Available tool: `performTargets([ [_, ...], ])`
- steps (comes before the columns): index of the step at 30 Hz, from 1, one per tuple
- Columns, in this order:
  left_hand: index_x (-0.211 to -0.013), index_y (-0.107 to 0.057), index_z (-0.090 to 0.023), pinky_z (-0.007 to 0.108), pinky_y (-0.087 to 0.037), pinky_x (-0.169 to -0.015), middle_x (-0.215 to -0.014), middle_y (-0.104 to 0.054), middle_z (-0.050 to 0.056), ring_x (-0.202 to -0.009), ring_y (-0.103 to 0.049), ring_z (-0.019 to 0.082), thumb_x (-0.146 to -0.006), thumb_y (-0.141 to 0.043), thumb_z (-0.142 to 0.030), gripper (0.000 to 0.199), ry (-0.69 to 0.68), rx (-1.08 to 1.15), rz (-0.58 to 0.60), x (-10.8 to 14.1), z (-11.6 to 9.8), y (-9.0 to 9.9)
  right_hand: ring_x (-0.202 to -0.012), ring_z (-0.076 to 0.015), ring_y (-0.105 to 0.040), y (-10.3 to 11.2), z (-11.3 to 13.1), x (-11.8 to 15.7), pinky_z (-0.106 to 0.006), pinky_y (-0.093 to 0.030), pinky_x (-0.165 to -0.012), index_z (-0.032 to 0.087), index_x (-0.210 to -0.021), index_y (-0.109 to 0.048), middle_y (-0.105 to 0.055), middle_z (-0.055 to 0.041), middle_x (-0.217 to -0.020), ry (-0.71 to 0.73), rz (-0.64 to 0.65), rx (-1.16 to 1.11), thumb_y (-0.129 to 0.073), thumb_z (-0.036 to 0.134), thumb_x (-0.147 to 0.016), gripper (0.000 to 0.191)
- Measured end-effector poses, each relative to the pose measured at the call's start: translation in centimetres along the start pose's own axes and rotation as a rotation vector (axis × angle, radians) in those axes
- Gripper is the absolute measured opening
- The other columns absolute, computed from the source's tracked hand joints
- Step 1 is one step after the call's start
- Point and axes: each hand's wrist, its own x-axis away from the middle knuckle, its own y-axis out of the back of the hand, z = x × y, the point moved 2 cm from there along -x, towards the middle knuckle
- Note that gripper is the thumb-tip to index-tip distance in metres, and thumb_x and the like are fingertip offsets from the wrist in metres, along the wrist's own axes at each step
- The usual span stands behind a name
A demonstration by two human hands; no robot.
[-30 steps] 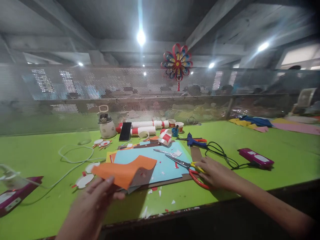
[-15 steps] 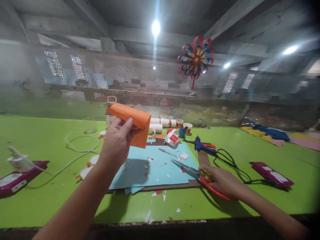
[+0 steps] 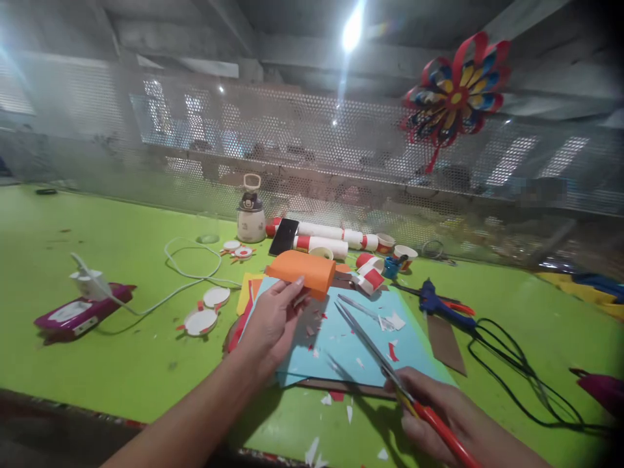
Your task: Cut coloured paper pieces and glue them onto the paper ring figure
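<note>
Pinched in my left hand [image 3: 275,318] is a folded piece of orange paper [image 3: 305,270], its rounded fold facing up, above the left part of the light blue sheets [image 3: 351,351]. My right hand [image 3: 429,403] grips large scissors [image 3: 375,354] with red and yellow handles; their long blades point up and left, over the blue sheets, and look nearly closed. The blade tips are just right of the orange paper, not touching it. Red and white scraps [image 3: 392,352] and a silver pointed tool [image 3: 358,307] lie on the blue sheets.
Behind are a white bottle [image 3: 251,224], a phone [image 3: 284,236], white paper tubes [image 3: 322,247] and paper cups [image 3: 404,255]. A blue glue gun [image 3: 441,305] with a black cord lies right. White discs [image 3: 201,322] and a purple power strip [image 3: 85,312] sit left.
The orange paper in my left hand has come down closer to the table. My right hand has raised and turned the scissors towards it. The view has swung left, showing the bottle and phone.
</note>
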Motion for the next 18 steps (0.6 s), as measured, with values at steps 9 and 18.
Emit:
performTargets([
  [9,-0.069,-0.061,-0.011,0.019,-0.05,-0.061,-0.068,-0.065,0.003,-0.059,-0.059,0.008,-0.077,-0.063,-0.006,0.01,-0.029,-0.034,-0.084,0.3,-1.5,-1.7,-0.063,-0.015,-0.05,-2.3,1.0,-3.6,-0.025,-0.043,-0.057,0.022,-0.101,-0.058,-0.056,-0.0024,-0.074,0.241,0.049,-0.147,-0.039,0.062,-0.088,0.046],
  [18,-0.087,-0.066,-0.011,0.031,-0.054,-0.062,-0.078,-0.071,0.01,-0.062,-0.066,0.018,-0.07,-0.072,-0.018,0.019,0.027,-0.103,0.046,0.4,-0.5,-2.2,-0.062,-0.0134,-0.044,-1.9,2.7,-4.7,-0.025,-0.036,-0.057,0.022,-0.108,-0.053,-0.051,0.0002,-0.073,0.202,-0.04,-0.193,-0.038,0.065,-0.088,0.049],
])
